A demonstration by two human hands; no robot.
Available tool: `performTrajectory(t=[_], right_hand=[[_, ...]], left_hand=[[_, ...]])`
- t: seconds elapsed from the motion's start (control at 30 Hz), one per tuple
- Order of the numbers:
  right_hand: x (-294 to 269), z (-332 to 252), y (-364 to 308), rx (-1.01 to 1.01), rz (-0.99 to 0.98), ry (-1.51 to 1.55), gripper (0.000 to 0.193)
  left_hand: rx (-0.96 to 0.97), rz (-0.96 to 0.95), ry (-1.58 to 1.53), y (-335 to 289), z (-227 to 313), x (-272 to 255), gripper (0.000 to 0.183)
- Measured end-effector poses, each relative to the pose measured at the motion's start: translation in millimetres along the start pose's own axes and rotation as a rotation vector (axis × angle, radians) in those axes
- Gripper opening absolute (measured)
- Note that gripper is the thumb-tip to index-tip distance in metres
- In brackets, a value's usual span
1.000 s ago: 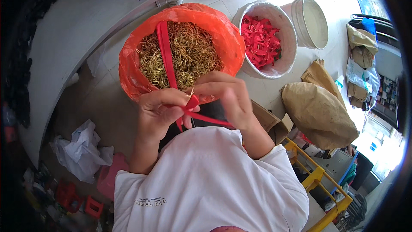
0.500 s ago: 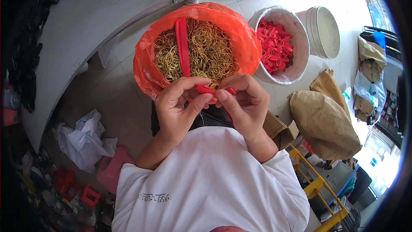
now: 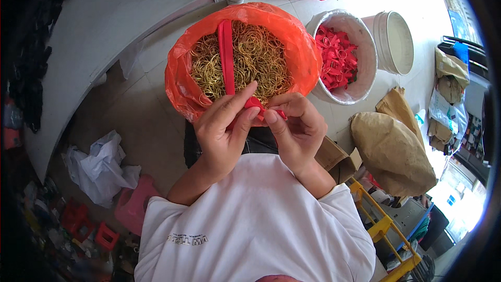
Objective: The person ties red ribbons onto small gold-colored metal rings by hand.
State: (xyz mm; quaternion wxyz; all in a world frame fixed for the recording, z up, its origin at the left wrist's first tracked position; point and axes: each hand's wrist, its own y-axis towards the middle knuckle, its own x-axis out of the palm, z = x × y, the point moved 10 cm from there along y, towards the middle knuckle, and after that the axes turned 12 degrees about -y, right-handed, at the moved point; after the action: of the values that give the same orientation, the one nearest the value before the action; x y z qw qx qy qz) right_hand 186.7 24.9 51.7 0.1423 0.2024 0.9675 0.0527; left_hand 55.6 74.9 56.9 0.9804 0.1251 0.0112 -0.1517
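Red ribbon (image 3: 254, 104) is between your two hands, just below the near rim of the orange bag. Your left hand (image 3: 222, 133) pinches it with thumb and finger, and the forefinger is stretched out toward one o'clock. Your right hand (image 3: 295, 129) pinches the same ribbon close beside, its thumb pressed on it and the other fingers curled. Where the fingers cover the ribbon, I cannot tell how it is folded.

At twelve o'clock from your hands is the orange bag (image 3: 177, 81), opened wide and full of gold rings (image 3: 255, 62). Over these rings lie long red strips (image 3: 225, 55), at eleven o'clock; their near end goes down to your left hand, and I cannot tell if it touches.

At two o'clock is the white bucket (image 3: 368, 62) with red pieces (image 3: 334, 55), and just behind it the pale bucket (image 3: 385, 39). The paper sack (image 3: 391, 151) rests between three and four, the carton (image 3: 329, 156) at four. Toward eight are the pink stool (image 3: 136, 206) and the crumpled white plastic (image 3: 99, 169). The grey table (image 3: 104, 31) curves at ten o'clock.
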Motion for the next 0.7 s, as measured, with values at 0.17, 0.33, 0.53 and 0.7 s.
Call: performTrajectory(t=[0.17,0.33,0.53,0.7], right_hand=[[1.7,9.8,-2.0,0.128,-0.029,0.117,0.013],[5.6,17.7,0.4,0.206,-0.126,0.373,0.011],[-8.6,-5.8,7.9,-0.055,0.015,-0.134,0.021],[-12.2,-33.2,5.7,-0.279,0.112,-0.487,0.025]], left_hand=[[0.010,-0.041,-0.042,-2.0,4.1,1.7,0.025],[-0.313,-0.002,-0.523,-11.0,-26.3,3.2,0.020],[-0.527,0.019,-0.883,-19.8,-49.8,15.1,0.013],[-0.494,0.065,-0.852,-18.1,-48.7,11.0,0.011]])
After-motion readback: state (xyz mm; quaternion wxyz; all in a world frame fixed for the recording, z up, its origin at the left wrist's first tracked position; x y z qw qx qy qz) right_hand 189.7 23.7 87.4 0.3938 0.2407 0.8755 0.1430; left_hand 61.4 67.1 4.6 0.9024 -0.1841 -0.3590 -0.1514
